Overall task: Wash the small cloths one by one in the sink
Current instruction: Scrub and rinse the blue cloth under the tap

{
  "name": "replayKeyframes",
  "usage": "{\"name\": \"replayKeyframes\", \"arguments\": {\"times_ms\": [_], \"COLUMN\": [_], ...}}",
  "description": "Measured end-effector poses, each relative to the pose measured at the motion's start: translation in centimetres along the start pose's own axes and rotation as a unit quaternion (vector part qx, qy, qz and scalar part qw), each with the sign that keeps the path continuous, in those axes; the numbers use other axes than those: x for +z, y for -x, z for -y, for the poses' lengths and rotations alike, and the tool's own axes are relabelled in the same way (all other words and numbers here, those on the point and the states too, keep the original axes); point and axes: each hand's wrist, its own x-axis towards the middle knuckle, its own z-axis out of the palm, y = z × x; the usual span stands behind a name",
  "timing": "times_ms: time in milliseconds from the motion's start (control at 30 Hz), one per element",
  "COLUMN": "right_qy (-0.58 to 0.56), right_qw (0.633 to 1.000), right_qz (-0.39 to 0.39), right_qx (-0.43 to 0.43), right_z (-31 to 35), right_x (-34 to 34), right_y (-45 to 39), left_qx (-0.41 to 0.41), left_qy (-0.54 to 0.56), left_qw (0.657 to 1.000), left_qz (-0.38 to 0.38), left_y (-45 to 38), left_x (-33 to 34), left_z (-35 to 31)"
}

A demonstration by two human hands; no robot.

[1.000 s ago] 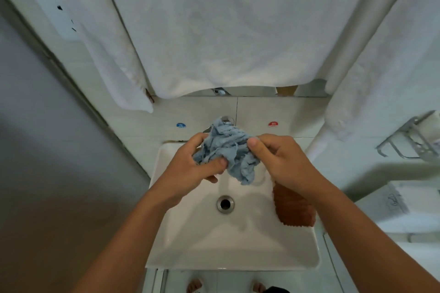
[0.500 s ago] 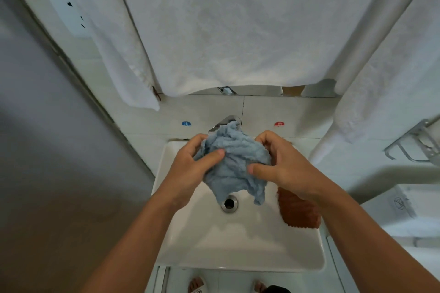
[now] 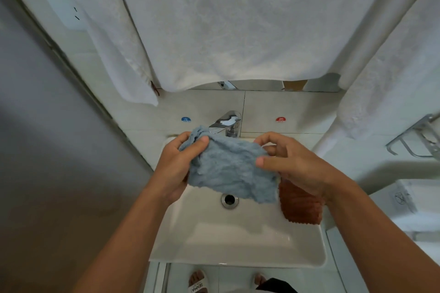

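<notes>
A small blue cloth [image 3: 228, 171] is stretched between both hands above the white sink [image 3: 238, 240], just in front of the chrome faucet [image 3: 226, 123]. My left hand [image 3: 176, 169] pinches its upper left corner between thumb and fingers. My right hand [image 3: 292, 166] pinches its right edge. The cloth's lower edge hangs over the drain [image 3: 229, 200]. A brown cloth [image 3: 300, 207] lies on the sink's right rim, partly hidden under my right wrist.
Large white towels [image 3: 238, 26] hang above the sink. Blue and red tap stickers mark the tiled wall. A metal rack [image 3: 419, 138] sticks out at the right. A grey wall stands to the left. Sandalled feet show below the sink.
The blue cloth went from a crumpled bunch to spread flat as my hands pulled apart, left hand to the left, right hand to the right.
</notes>
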Motion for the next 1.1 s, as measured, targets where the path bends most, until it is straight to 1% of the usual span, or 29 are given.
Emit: {"name": "replayKeyframes", "arguments": {"times_ms": [100, 167, 300, 367, 433, 500, 533, 567, 600, 633, 667, 733, 767, 800, 833, 867, 933, 967, 1000, 1100], "right_qy": [-0.056, -0.073, -0.103, -0.125, -0.201, -0.286, -0.312, -0.328, -0.334, -0.327, -0.306, -0.233, -0.18, -0.107, -0.017, 0.079, 0.242, 0.287, 0.306, 0.351], "right_qw": [0.998, 0.997, 0.993, 0.99, 0.979, 0.958, 0.95, 0.945, 0.942, 0.944, 0.95, 0.971, 0.982, 0.992, 0.994, 0.987, 0.952, 0.937, 0.93, 0.909], "right_qz": [0.02, 0.012, -0.033, -0.031, 0.003, 0.012, 0.007, 0.004, 0.001, -0.003, -0.01, -0.033, -0.05, -0.07, -0.094, -0.115, -0.142, -0.149, -0.151, -0.157], "right_qx": [0.03, 0.028, -0.04, -0.055, -0.043, -0.019, -0.003, 0.017, 0.036, 0.051, 0.055, 0.029, 0.005, -0.021, -0.049, -0.079, -0.124, -0.133, -0.136, -0.163], "right_z": [-0.7, -1.2, -1.6, -1.9, -2.2, -2.6, -2.8, -3.1, -3.4, -3.8, -4.1, -4.7, -4.8, -4.8, -4.8, -4.9, -5.3, -5.6, -5.8, -6.3], "right_x": [1.1, 1.6, 1.3, 1.0, 1.2, 1.5, 1.5, 1.5, 1.5, 1.4, 1.3, 1.1, 1.1, 1.0, 1.0, 0.9, 0.6, 0.5, 0.4, 0.2], "right_y": [-0.4, -0.6, -0.8, -0.8, -0.9, -0.9, -0.9, -0.8, -0.7, -0.5, -0.3, 0.2, 0.5, 0.7, 1.0, 1.2, 1.4, 1.6, 1.7, 2.2], "left_qx": [-0.048, -0.077, -0.075, -0.074, -0.073, -0.062, -0.048, -0.026, 0.002, 0.029, 0.049, 0.075, 0.091, 0.107, 0.118, 0.126, 0.135, 0.135, 0.129, 0.084], "left_qy": [0.041, 0.042, 0.003, 0.021, 0.061, 0.067, 0.027, -0.051, -0.145, -0.233, -0.3, -0.387, -0.418, -0.429, -0.412, -0.371, -0.283, -0.251, -0.224, -0.152], "left_qw": [0.997, 0.994, 0.995, 0.992, 0.986, 0.985, 0.99, 0.993, 0.987, 0.971, 0.952, 0.919, 0.904, 0.897, 0.903, 0.919, 0.949, 0.958, 0.966, 0.983], "left_qz": [0.042, 0.069, 0.063, 0.099, 0.14, 0.146, 0.129, 0.099, 0.068, 0.045, 0.027, -0.005, -0.021, -0.031, -0.033, -0.028, -0.02, -0.019, -0.012, 0.055], "left_y": [-0.2, -0.3, -0.3, -0.2, -0.1, 0.1, 0.2, 0.4, 0.5, 0.5, 0.5, 0.7, 0.8, 0.9, 1.0, 1.2, 1.6, 1.7, 2.0, 2.7], "left_x": [-0.1, -0.5, -2.1, -3.0, -3.9, -4.3, -4.4, -4.4, -4.4, -4.5, -4.7, -5.1, -5.3, -5.5, -5.6, -5.5, -5.4, -5.3, -5.3, -5.9], "left_z": [-0.7, -1.0, -0.8, -0.5, -0.2, 0.2, 0.3, 0.4, 0.4, 0.4, 0.5, 0.8, 1.0, 1.2, 1.5, 1.7, 2.2, 2.3, 2.3, 2.3]}}
